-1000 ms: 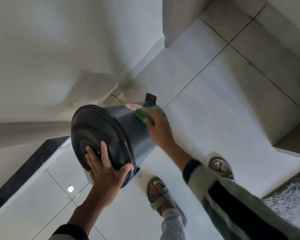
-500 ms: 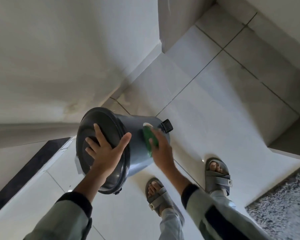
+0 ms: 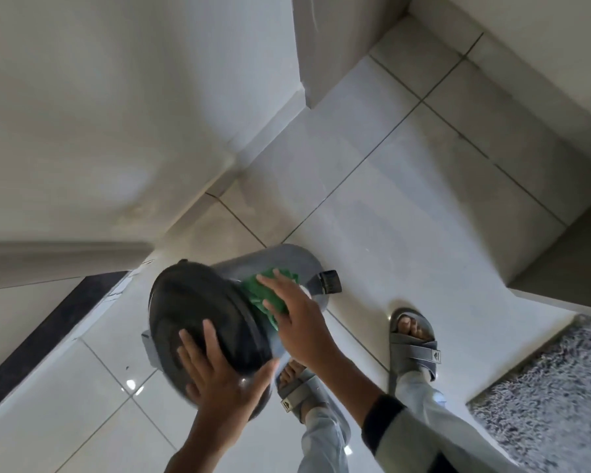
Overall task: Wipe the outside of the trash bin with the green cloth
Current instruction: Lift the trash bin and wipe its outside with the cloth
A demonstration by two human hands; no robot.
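Observation:
A grey trash bin (image 3: 287,261) with a dark round lid (image 3: 191,312) stands tilted on the tiled floor, lid toward me. Its black foot pedal (image 3: 331,281) sticks out on the right. My left hand (image 3: 219,373) lies flat on the lid's near edge, fingers spread, steadying the bin. My right hand (image 3: 297,319) presses the green cloth (image 3: 265,298) against the bin's side wall just below the lid rim. Part of the cloth is hidden under my palm.
The bin stands close to a white wall (image 3: 99,114) and a wall corner (image 3: 307,63). My two feet in grey sandals (image 3: 411,339) stand right of the bin. A grey shaggy rug (image 3: 553,397) lies at the lower right. A dark strip (image 3: 48,332) runs at left.
My right hand has slid the cloth up the bin's side toward the lid rim. My left hand shifted to the lid's near edge. The bin turned, so the pedal points further right.

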